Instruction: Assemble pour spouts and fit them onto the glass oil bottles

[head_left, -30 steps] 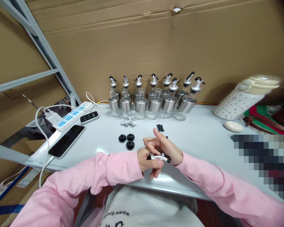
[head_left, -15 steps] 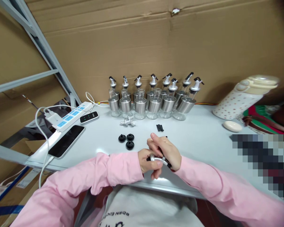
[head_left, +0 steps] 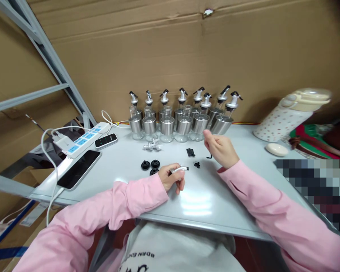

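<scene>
My left hand (head_left: 173, 177) is closed around a silver bottle pourer (head_left: 180, 169), whose black tip points right. To the right, above the table, my right hand (head_left: 221, 149) is closed in a fist; a small black curved piece (head_left: 209, 156) sticks out below its fingers. Between the hands lie small black parts (head_left: 197, 165) and, farther back, black strips (head_left: 190, 152). Black round stoppers (head_left: 145, 164) sit left of my left hand, which partly covers one. Silver pourer parts (head_left: 152, 144) lie behind them. My right hand overlaps the base of the rightmost bottle.
Glass bottles with steel bands (head_left: 167, 125) line the back, several topped with pourers. At left are a power strip (head_left: 85, 140), a phone (head_left: 79, 170) and a small black device (head_left: 105, 141). A dotted flask (head_left: 289, 117) and a cream oval object (head_left: 276, 149) stand right.
My hands have moved apart. The right hand has gone up and right toward the bottles; the left has moved slightly up and left with the pourer. Small black parts on the table are now uncovered.
</scene>
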The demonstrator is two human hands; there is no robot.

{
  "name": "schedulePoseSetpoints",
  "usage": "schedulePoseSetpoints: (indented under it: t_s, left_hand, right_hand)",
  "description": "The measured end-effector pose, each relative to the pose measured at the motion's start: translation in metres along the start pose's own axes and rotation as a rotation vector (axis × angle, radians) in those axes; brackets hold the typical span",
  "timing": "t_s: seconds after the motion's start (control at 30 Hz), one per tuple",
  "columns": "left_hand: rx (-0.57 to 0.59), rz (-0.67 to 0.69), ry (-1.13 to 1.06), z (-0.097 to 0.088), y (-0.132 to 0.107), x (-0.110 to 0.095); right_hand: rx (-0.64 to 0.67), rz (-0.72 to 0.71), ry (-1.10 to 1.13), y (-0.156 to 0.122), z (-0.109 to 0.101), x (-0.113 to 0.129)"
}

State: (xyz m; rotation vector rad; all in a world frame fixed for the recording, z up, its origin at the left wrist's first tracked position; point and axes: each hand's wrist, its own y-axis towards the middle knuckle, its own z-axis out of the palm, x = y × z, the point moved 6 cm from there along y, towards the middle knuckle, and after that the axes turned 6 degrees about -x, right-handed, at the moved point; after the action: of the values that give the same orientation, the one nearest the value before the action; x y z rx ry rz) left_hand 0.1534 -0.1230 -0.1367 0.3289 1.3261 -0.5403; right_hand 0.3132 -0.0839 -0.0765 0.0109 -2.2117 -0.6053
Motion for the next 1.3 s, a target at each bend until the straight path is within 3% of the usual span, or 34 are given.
schedulePoseSetpoints:
  t_s: [0.07, 0.13, 0.27, 0.43, 0.6, 0.93, 1.3]
  left_hand:
    - [-0.001, -0.002, 0.003, -0.001, 0.000, 0.000]
    - [-0.002, -0.001, 0.006, -0.001, 0.000, 0.001]
    - [-0.002, 0.006, 0.010, -0.002, 0.001, 0.002]
    - [0.000, 0.013, 0.007, -0.003, 0.001, 0.003]
    - [-0.002, 0.014, 0.003, -0.003, 0.001, 0.002]
    - [-0.004, 0.014, -0.003, -0.002, 0.001, 0.003]
    - [-0.015, -0.007, 0.025, -0.002, 0.000, 0.001]
  right_hand:
    - [0.021, -0.051, -0.247, 0.010, 0.000, -0.017]
    - [0.048, -0.074, -0.340, 0.016, 0.003, -0.031]
    - [0.174, -0.124, -0.373, 0.019, 0.013, -0.045]
    - [0.349, -0.244, -0.355, 0.014, 0.026, -0.044]
    - [0.390, -0.309, -0.340, 0.011, 0.032, -0.042]
    - [0.303, -0.265, -0.370, 0.019, 0.020, -0.051]
    - [0.428, -0.112, -0.400, 0.017, 0.014, -0.054]
